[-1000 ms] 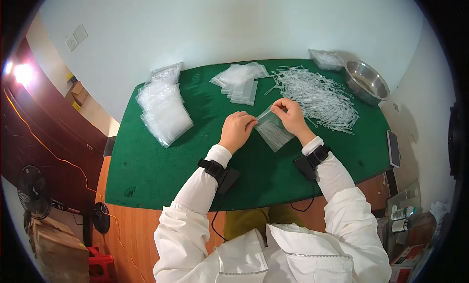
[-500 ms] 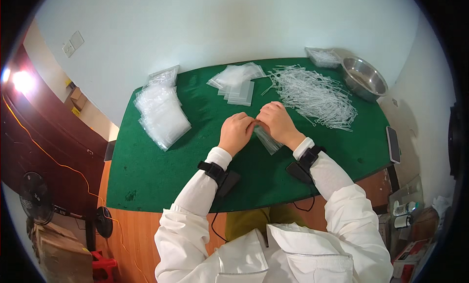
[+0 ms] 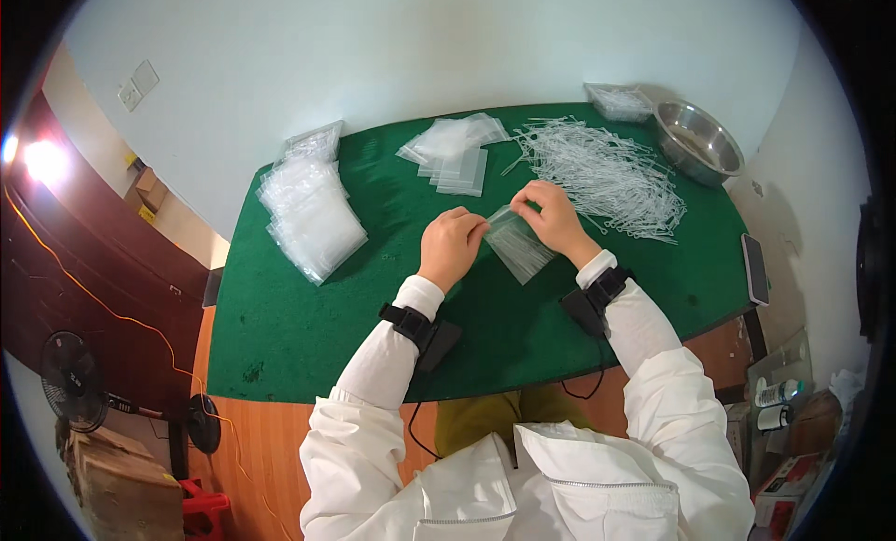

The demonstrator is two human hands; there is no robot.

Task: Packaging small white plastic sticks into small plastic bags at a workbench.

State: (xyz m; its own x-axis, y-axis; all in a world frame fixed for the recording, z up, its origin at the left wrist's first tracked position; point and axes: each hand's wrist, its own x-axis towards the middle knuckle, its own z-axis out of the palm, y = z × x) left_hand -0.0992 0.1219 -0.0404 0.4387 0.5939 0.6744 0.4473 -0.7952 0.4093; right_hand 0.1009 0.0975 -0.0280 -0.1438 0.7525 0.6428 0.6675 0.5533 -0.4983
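Between my hands hangs a small clear zip bag [image 3: 519, 249] with several thin clear sticks inside. My left hand [image 3: 450, 246] pinches its upper left corner, and my right hand [image 3: 553, 220] pinches the upper edge on the right. Beyond my right hand lies a large heap of thin clear plastic sticks with looped ends [image 3: 607, 177]. Flat empty zip bags [image 3: 459, 172] overlap one another at the far middle of the table. A stack of clear bags [image 3: 313, 219], apparently filled, spreads over the left side.
The green-covered table [image 3: 308, 345] meets the wall at its far edge. A steel bowl [image 3: 700, 141] and a clear box of sticks [image 3: 620, 102] stand at the back right. A phone [image 3: 755, 269] lies at the right edge. A black fan [image 3: 75, 380] stands at the left.
My right hand has slid along the bag's top edge, away from my left hand and slightly farther off. More of the bag now shows, spread between the two hands.
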